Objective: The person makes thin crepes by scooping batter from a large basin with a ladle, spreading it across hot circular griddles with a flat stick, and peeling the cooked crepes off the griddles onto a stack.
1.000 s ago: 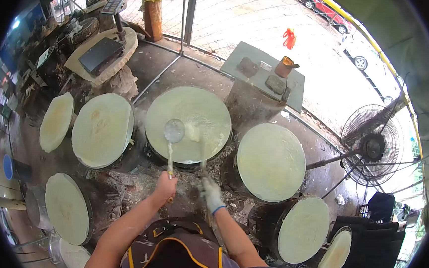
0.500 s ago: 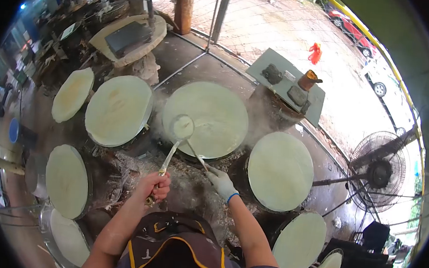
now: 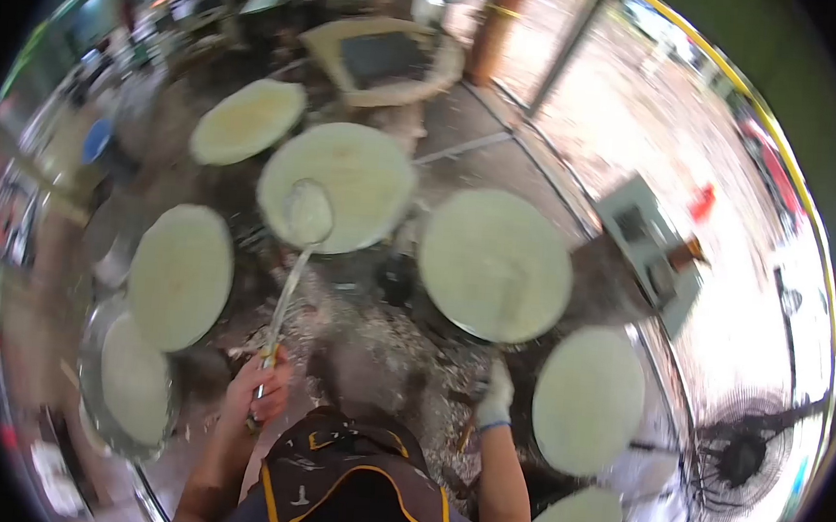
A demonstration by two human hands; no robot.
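Note:
My left hand [image 3: 259,388], bare, is closed round the handle of a ladle [image 3: 309,217]. The ladle's bowl is over the lower left part of a round pale sheet [image 3: 351,174] on a drum-like stand. My right hand [image 3: 496,394], in a white glove with a blue cuff, is closed round a thin tool [image 3: 500,310] whose blurred upper part lies over another round pale sheet [image 3: 482,246]. A further round sheet [image 3: 588,399] is right of my gloved hand.
More round sheets [image 3: 181,278] stand at the left, beside a metal basin [image 3: 167,408] of pale stuff. A scale [image 3: 384,57] rests on a slab at the top. A grey board [image 3: 627,217] and a fan [image 3: 742,458] are at the right.
The view has turned left, so the surroundings appear further right. The ladle has moved from the middle sheet to the one left of it, apart from the thin tool.

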